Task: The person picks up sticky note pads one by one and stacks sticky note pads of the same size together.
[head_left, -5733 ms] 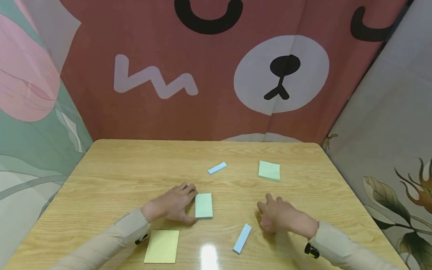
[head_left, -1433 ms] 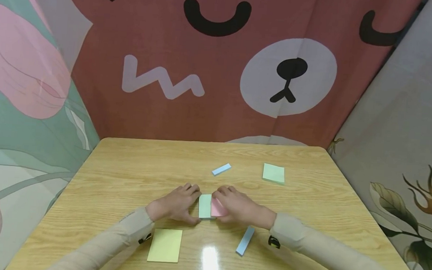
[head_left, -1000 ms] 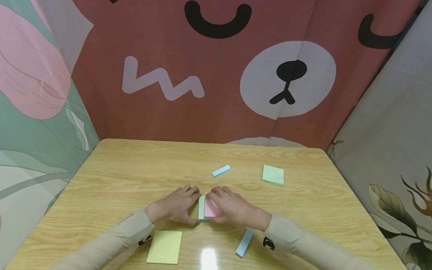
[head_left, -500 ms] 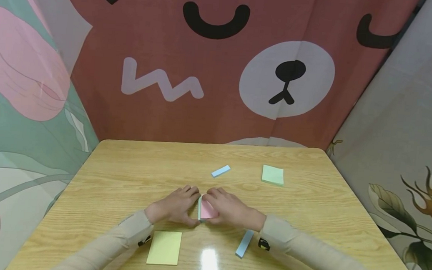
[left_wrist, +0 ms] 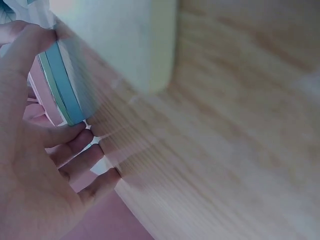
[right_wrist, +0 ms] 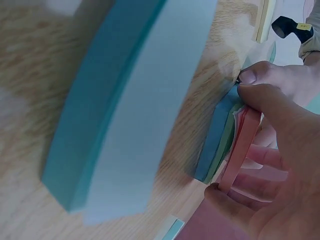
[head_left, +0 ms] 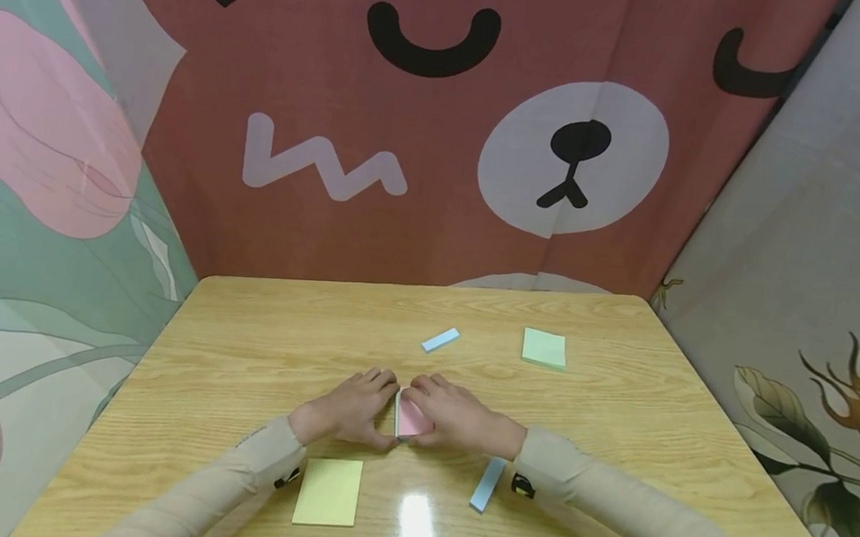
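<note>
At the middle of the table, my left hand [head_left: 345,408] holds a small stack of sticky note pads by its two ends, thumb at the near end and fingers at the far one. The stack has a blue pad [left_wrist: 65,82] at the bottom and a light green pad [right_wrist: 226,137] on it. My right hand [head_left: 460,418] grips a pink sticky note pad [head_left: 412,419] between thumb and fingers, right over the green pad. In the right wrist view, the pink pad tilts slightly, with some loose sheets at its underside. From the head view, pink covers nearly all the stack.
A yellow sticky note pad [head_left: 328,493] lies by my left wrist. One narrow blue pad [head_left: 487,485] lies below my right wrist, another blue strip pad [head_left: 440,340] lies farther back. A green pad [head_left: 544,348] lies at the back right of the table [head_left: 262,315].
My right hand has brought the pink pad leftward from the right side, over the green pad, covering it almost fully. The left hand has stayed at the stack.
</note>
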The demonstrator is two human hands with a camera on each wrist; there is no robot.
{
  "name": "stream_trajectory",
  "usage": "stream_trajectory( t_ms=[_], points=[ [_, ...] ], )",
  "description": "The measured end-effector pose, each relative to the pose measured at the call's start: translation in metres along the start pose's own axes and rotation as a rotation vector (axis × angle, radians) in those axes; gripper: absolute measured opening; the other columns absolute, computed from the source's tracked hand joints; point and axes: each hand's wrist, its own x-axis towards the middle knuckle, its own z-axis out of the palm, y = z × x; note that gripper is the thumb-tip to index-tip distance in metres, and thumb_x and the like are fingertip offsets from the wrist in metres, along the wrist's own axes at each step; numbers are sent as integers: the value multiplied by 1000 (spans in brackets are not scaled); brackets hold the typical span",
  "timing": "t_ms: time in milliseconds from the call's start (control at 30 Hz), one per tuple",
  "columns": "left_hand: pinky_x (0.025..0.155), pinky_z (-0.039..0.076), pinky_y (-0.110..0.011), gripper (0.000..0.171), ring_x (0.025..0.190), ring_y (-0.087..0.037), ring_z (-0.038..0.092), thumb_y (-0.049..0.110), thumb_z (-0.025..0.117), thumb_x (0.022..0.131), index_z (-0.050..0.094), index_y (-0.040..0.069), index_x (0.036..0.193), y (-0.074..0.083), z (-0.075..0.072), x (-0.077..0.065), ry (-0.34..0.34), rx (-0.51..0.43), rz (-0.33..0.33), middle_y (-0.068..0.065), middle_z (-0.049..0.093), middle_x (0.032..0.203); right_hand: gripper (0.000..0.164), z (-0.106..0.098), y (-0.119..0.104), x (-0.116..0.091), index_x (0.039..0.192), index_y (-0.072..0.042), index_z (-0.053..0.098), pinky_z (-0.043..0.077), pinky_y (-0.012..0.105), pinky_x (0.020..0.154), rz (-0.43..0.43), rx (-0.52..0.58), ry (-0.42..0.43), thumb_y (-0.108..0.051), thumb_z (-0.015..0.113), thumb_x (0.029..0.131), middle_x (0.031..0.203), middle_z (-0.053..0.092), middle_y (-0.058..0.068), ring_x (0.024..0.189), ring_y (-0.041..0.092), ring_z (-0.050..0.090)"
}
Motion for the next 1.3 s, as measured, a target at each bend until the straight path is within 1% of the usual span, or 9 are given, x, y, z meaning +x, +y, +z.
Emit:
stream_trajectory(
  t_ms=[133,267,467,567,767,1000,1300],
  points=[
    [95,47,-41,83,115,-20,46,60,66,83,52,-4,134,-2,3,0,15,-11,-1,-8,48,127,62,1,0,0,131,-14,57,54,34,84,-4,-13,0,-41,81,81,128,55,7,113,24,54],
    [95,47,-41,81,115,-20,46,60,66,83,53,-3,133,-3,5,-1,28,-13,3,-7,48,126,62,0,0,1,132,-14,56,54,35,85,-6,-11,1,-41,81,81,128,55,7,114,25,54],
    [88,48,-37,79,109,-18,47,60,66,83,55,-2,130,-4,5,0,45,-2,25,-6,49,121,63,-2,-1,3,132,-13,57,52,37,89,-18,-5,5,-41,81,81,129,56,7,115,25,54],
    [86,47,-34,78,106,-17,47,61,65,82,56,-2,128,-4,4,1,42,4,21,-4,49,118,63,-2,-1,4,132,-14,57,53,37,88,-19,-6,8,-41,81,81,129,56,7,114,25,54],
    [90,48,-35,79,107,-17,47,62,65,83,56,-2,129,-4,6,-1,55,-3,15,-4,49,119,64,2,-1,5,132,-17,57,54,35,81,0,-19,2,-45,81,79,128,56,5,108,25,55],
    [91,48,-34,77,106,-16,47,61,65,83,57,-1,128,-6,8,0,72,3,24,-4,49,118,65,1,0,6,134,-16,55,53,36,84,-4,3,2,-45,79,82,129,55,4,110,23,54],
    [92,48,-33,78,105,-16,47,62,65,84,58,-2,127,-5,8,-2,64,-1,22,-3,48,118,67,3,2,9,134,-15,55,53,36,84,-19,20,-10,-46,80,80,128,55,4,110,24,53]
  ],
)
